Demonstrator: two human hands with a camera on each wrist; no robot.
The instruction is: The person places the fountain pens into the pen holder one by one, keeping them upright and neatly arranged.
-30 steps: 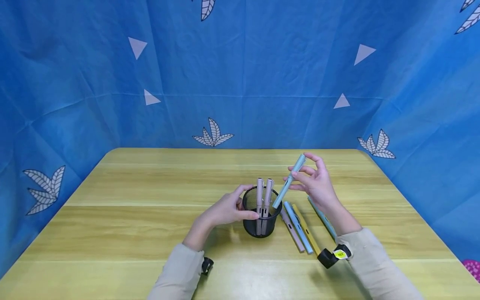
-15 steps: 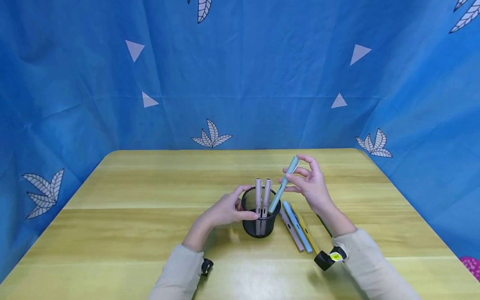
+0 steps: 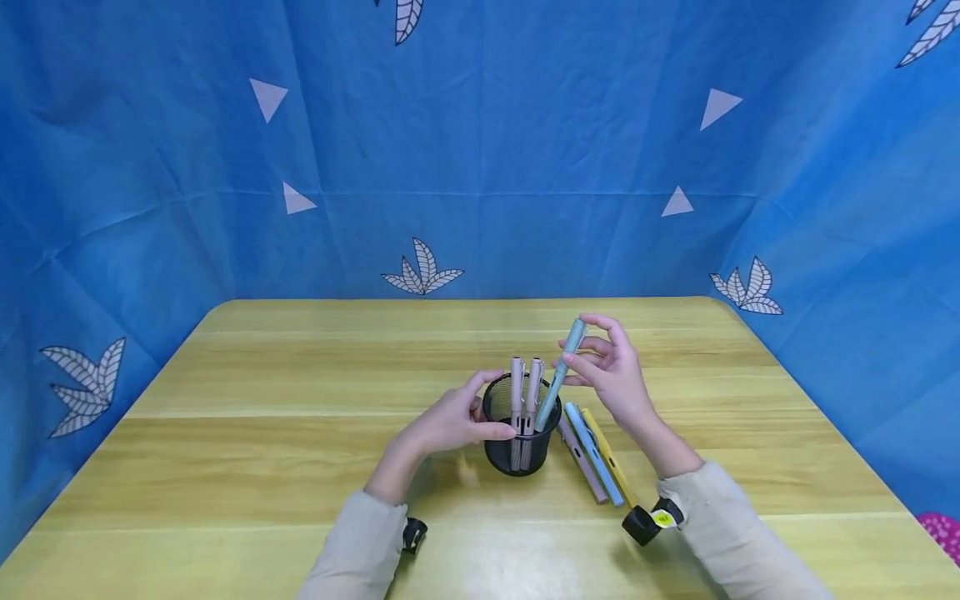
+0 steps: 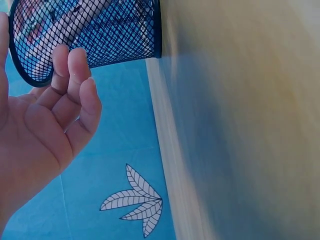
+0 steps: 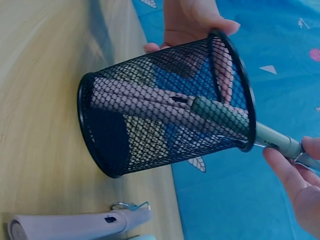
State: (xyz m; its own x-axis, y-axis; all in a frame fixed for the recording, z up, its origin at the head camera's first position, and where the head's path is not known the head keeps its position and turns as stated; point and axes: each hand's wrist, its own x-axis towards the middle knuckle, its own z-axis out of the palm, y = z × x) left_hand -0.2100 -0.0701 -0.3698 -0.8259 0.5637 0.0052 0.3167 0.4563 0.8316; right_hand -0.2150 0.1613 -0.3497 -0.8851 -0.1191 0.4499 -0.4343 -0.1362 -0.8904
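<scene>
A black mesh pen cup (image 3: 498,457) stands upright on the table, two pale mauve pens (image 3: 517,385) leaning inside it. My left hand (image 3: 450,423) holds the cup at its left side, thumb at the front of the rim and index finger reaching behind. With thumb and fingers, my right hand (image 3: 615,379) pinches a mint-green pen (image 3: 553,390) near its upper end. That pen slants down through the cup's mouth. In the right wrist view, the lower part of the green pen (image 5: 220,115) shows through the mesh, well above the cup's base.
Right of the cup, a mauve pen (image 3: 583,467), a light blue pen (image 3: 595,454) and a yellow pen (image 3: 609,457) lie side by side on the wooden table (image 3: 300,375). A blue patterned cloth (image 3: 480,150) hangs behind the table.
My right hand has moved left and slightly down, bringing the mint-green pen's lower end from the rim into the cup. My left hand stays on the cup.
</scene>
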